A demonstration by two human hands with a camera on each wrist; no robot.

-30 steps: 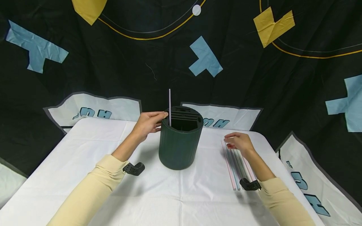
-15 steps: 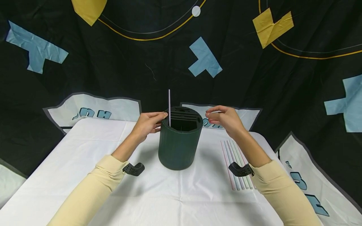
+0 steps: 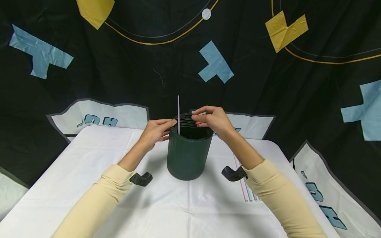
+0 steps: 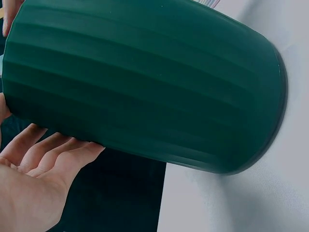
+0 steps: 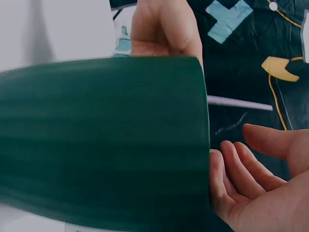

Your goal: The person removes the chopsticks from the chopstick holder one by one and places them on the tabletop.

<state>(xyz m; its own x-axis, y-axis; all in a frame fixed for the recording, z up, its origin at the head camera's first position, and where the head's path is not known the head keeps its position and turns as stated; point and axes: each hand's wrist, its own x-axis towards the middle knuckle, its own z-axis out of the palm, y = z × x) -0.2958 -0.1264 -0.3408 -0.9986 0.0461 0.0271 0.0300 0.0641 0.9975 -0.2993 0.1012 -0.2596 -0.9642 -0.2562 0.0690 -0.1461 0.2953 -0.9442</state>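
A dark green ribbed holder stands upright on the white table. One white straw rises from its left side. My left hand grips the holder's left rim, thumb at the top edge and fingers against the wall. My right hand is at the back right of the rim with its fingers loosely curled. I see nothing held in it. The right wrist view shows the holder side on, the straw sticking out past the rim and the left hand on the far side.
Several coloured straws lie side by side on the table at the right, partly under my right forearm. A dark patterned backdrop hangs close behind the table's far edge. White cloth stretches bare in front of the holder.
My right hand left the straws on the table, rose and moved left to the holder's rim. The left hand, the holder and the standing straw stayed put.
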